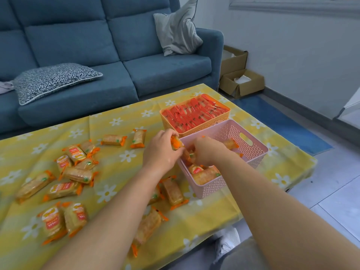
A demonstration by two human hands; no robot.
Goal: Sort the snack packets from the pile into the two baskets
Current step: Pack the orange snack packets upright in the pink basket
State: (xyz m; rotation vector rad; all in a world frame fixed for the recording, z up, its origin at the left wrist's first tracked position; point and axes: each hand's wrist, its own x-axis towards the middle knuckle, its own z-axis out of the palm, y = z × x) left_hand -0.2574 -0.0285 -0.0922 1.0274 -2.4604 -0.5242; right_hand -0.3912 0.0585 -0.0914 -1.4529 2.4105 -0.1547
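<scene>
A blue sofa (116, 55) with two cushions stands behind a low counter (214, 221) covered with a yellow cloth with white flowers. On the counter, at 1 o'clock from the hands, is an orange basket (206, 127) full of red packets (194, 114). Touching its near side is a pink basket (251, 151), which holds a few orange packets (204, 175) at its near end.

The left hand (161, 152) is at the left rim of the pink basket, at about 9 o'clock of it, and its fingers are closed on one orange packet (176, 143). The right hand (208, 151) is inside the pink basket, just beside the left hand, with the fingers curled down around another packet (190, 155); how firm this grip is, I cannot tell.

The pile (70, 172) of orange packets lies spread on the cloth at 8 to 9 o'clock from the hands. Two more packets are at 10 o'clock, and some lie under the left forearm, near the pink basket. Two cardboard boxes (241, 82) stand on the floor beside the sofa.
</scene>
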